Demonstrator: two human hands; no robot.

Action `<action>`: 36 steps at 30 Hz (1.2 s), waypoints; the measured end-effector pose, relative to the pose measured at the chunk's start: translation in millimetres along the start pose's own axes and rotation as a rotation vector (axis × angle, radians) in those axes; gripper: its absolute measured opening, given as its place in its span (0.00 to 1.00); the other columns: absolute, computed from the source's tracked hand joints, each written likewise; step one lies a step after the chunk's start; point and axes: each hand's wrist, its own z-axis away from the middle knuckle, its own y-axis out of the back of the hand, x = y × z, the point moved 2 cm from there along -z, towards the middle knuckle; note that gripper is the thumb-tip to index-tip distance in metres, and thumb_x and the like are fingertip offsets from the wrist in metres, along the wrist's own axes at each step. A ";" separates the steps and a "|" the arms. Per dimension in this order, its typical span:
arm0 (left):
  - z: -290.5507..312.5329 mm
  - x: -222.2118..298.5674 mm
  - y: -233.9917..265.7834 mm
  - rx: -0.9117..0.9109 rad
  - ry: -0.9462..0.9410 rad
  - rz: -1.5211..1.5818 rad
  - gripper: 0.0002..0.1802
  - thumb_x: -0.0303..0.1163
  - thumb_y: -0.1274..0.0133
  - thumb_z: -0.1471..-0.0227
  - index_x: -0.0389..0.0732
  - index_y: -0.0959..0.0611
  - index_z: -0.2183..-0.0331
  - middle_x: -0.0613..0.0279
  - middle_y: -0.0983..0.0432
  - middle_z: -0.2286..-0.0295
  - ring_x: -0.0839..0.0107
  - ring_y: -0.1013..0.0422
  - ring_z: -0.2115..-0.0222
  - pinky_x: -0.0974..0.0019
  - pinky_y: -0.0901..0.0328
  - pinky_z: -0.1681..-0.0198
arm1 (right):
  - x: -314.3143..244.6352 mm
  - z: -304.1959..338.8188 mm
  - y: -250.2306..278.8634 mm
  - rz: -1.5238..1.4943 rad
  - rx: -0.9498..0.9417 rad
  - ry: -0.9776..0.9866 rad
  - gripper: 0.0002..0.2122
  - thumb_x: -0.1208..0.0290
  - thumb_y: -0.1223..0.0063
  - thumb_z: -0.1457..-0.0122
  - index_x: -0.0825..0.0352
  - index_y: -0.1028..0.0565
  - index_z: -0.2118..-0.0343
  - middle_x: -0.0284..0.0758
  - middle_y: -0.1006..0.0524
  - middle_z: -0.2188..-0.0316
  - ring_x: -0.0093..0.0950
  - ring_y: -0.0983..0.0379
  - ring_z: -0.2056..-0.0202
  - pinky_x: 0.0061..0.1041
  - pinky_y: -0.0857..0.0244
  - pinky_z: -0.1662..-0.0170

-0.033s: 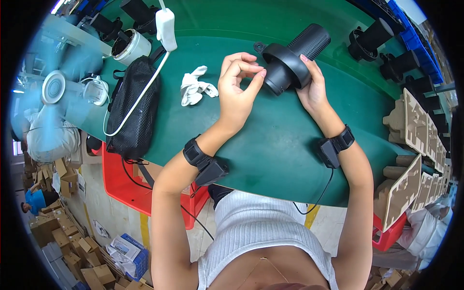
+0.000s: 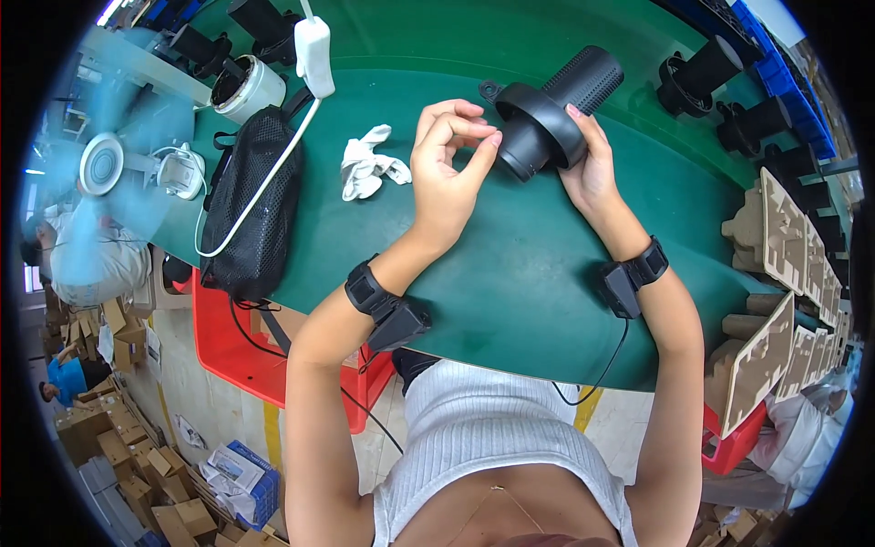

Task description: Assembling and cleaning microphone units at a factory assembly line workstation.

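Note:
A black plastic cylinder part [image 2: 547,123] is tilted above the green table, with a perforated upper tube, a wide collar, a narrower lower end and a small looped tab at its left. My right hand [image 2: 591,164] grips it from the right, thumb against the tube by the collar and the other fingers mostly hidden behind. Close to the part's lower left side, my left hand [image 2: 453,164] is closed in a pinch, thumb and finger tips together. Anything between those tips is too small to make out. White gloves [image 2: 369,164] lie crumpled left of that hand.
A black mesh bag [image 2: 252,205] lies on the green table [image 2: 437,301] at left, under a hanging white corded switch [image 2: 313,56]. Beyond are a white bucket [image 2: 260,89] and a fan [image 2: 102,164]. More black parts [image 2: 702,73] and cardboard trays [image 2: 761,360] line the right.

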 end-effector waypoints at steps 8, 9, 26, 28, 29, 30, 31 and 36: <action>-4.9 0.6 4.5 0.009 -0.050 -0.007 0.08 0.16 0.48 0.53 0.36 0.28 0.69 0.59 0.35 0.62 0.74 0.35 0.62 0.71 0.37 0.59 | -4.3 6.2 -14.7 0.099 -0.130 0.055 0.20 0.67 0.47 0.47 0.68 0.37 0.54 0.42 0.28 0.58 0.29 0.31 0.56 0.28 0.40 0.49; -7.4 4.3 5.5 0.019 -0.084 -0.020 0.10 0.15 0.49 0.53 0.36 0.30 0.68 0.59 0.34 0.64 0.75 0.35 0.63 0.71 0.37 0.60 | -4.7 6.3 -15.1 0.095 -0.137 0.054 0.20 0.67 0.47 0.47 0.68 0.37 0.54 0.42 0.28 0.58 0.29 0.31 0.56 0.28 0.40 0.49; 20.8 37.5 102.4 -0.070 -0.188 -1.163 0.28 0.33 0.43 0.57 0.32 0.32 0.54 0.47 0.32 0.61 0.54 0.37 0.60 0.59 0.41 0.55 | 2.0 0.8 -2.9 0.093 -0.066 0.037 0.19 0.64 0.46 0.47 0.66 0.35 0.55 0.33 0.29 0.60 0.23 0.33 0.58 0.23 0.41 0.51; 25.2 30.1 117.1 -0.080 -0.025 -1.083 0.30 0.34 0.44 0.55 0.32 0.34 0.52 0.47 0.33 0.59 0.56 0.37 0.59 0.60 0.42 0.53 | -0.8 1.2 -3.2 0.099 -0.075 0.039 0.20 0.63 0.46 0.48 0.66 0.34 0.54 0.33 0.29 0.60 0.23 0.33 0.58 0.23 0.42 0.51; 27.0 25.0 125.1 -0.086 0.136 -0.990 0.31 0.35 0.45 0.54 0.32 0.36 0.50 0.46 0.33 0.58 0.57 0.37 0.58 0.61 0.42 0.52 | -1.3 1.9 -4.0 0.093 -0.072 0.040 0.20 0.64 0.46 0.48 0.66 0.34 0.54 0.33 0.29 0.60 0.23 0.33 0.58 0.23 0.42 0.51; 27.2 22.8 131.4 -0.087 0.139 -0.995 0.31 0.35 0.45 0.54 0.32 0.36 0.50 0.46 0.33 0.58 0.57 0.37 0.58 0.61 0.42 0.52 | -1.2 2.6 -4.4 0.087 -0.070 0.038 0.20 0.64 0.45 0.48 0.66 0.34 0.54 0.33 0.29 0.60 0.23 0.33 0.58 0.23 0.42 0.51; 25.9 19.1 137.6 -0.111 0.201 -0.874 0.32 0.35 0.45 0.53 0.33 0.36 0.49 0.47 0.33 0.56 0.59 0.37 0.56 0.62 0.43 0.50 | -0.8 2.6 -4.6 0.084 -0.070 0.035 0.20 0.64 0.45 0.48 0.66 0.34 0.54 0.33 0.29 0.60 0.23 0.33 0.58 0.23 0.42 0.51; 23.3 28.0 147.7 -0.337 0.362 -0.666 0.35 0.34 0.45 0.52 0.37 0.39 0.45 0.52 0.37 0.49 0.66 0.39 0.51 0.64 0.46 0.48 | -0.4 0.4 -4.0 0.074 -0.064 0.051 0.20 0.64 0.45 0.48 0.67 0.34 0.55 0.34 0.29 0.60 0.23 0.33 0.58 0.23 0.42 0.51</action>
